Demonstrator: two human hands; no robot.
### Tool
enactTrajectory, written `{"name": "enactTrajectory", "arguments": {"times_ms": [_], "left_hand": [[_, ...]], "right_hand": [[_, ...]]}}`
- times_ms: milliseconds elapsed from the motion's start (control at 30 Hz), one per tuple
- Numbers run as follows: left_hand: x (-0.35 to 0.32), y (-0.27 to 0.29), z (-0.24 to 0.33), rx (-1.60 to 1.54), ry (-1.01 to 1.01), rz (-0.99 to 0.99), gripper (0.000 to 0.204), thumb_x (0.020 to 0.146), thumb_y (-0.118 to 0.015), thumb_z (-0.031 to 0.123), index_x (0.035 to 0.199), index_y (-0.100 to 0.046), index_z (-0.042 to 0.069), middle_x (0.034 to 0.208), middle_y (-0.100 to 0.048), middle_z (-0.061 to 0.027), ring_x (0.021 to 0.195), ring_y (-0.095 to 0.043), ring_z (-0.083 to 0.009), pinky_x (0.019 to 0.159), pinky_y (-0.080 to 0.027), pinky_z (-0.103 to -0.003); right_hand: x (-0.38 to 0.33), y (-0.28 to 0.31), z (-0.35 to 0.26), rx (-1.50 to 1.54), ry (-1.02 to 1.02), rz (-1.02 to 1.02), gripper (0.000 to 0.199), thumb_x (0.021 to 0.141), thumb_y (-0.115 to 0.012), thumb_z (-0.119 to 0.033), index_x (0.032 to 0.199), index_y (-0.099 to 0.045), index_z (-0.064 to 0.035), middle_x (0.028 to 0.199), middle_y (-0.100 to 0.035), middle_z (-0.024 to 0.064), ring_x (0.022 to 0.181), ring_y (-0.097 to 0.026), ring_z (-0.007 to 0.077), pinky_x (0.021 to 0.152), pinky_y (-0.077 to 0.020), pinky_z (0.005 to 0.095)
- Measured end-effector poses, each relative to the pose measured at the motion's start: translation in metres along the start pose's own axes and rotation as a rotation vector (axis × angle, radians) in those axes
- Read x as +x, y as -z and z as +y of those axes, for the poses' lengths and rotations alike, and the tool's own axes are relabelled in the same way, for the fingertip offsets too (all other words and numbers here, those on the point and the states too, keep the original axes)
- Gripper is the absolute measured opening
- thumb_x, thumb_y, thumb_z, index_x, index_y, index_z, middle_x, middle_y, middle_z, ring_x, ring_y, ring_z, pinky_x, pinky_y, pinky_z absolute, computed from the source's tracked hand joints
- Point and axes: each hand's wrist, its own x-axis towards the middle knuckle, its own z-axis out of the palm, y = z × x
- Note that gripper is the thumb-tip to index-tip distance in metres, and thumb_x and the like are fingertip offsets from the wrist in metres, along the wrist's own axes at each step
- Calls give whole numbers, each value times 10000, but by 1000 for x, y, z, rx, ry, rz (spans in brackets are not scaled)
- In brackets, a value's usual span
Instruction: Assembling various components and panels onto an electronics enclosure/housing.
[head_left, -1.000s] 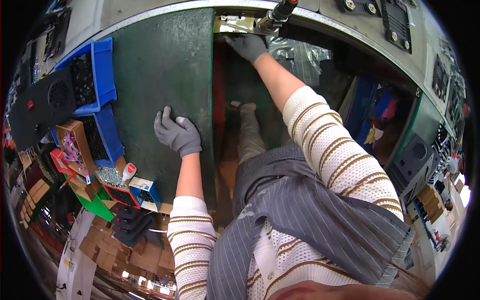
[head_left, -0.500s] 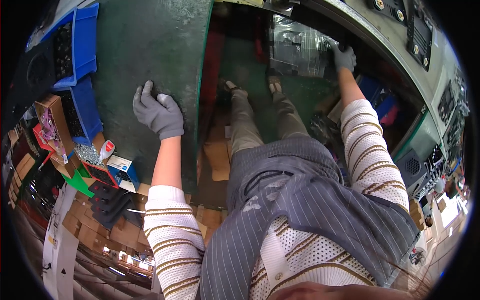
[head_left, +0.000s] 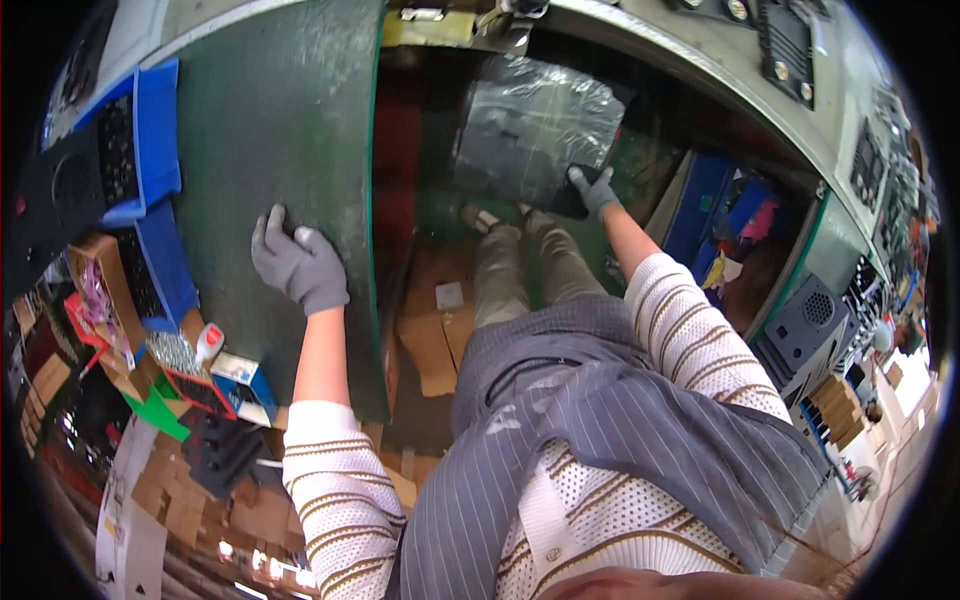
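My left hand (head_left: 298,262), in a grey glove, rests flat with fingers spread on the dark green mat of the workbench (head_left: 270,150). Below the bench edge, my right hand (head_left: 594,190), also in a grey glove, grips the lower right corner of a large black flat part wrapped in clear plastic film (head_left: 535,135). The wrapped part stands tilted under the bench, above my feet. My knees and a grey striped apron fill the lower middle of the view.
Blue bins (head_left: 150,140) with small dark parts stand at the bench's left. Small boxes of screws (head_left: 180,355) and a blue-white carton (head_left: 240,385) lie near my left elbow. Flattened cardboard (head_left: 435,330) covers the floor. Black speaker-like housings (head_left: 810,320) sit at right.
My right hand has dropped from the top of the bench down to the plastic-wrapped part beneath it and taken hold of its corner. The left hand has stayed on the mat.
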Motion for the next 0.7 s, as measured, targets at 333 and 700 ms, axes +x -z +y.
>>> {"name": "enactTrajectory", "arguments": {"times_ms": [333, 700], "left_hand": [[6, 2, 6, -13, -14, 31, 370, 768, -489, 150, 1131, -536, 105, 1171, -497, -150, 1109, -452, -339, 945, -348, -469], [14, 14, 10, 11, 130, -16, 379, 711, -496, 131, 1087, -530, 97, 1168, -481, -149, 1138, -424, -349, 982, -304, -475]], "right_hand": [[71, 136, -172, -665, 348, -70, 847, 747, -508, -661, 1363, -339, -104, 1357, -384, 206, 1244, -387, 327, 998, -347, 424], [319, -144, 0, 246, 680, -647, 611, 832, -558, -434, 1329, -414, -110, 1317, -443, 188, 1190, -444, 277, 974, -369, 388]]}}
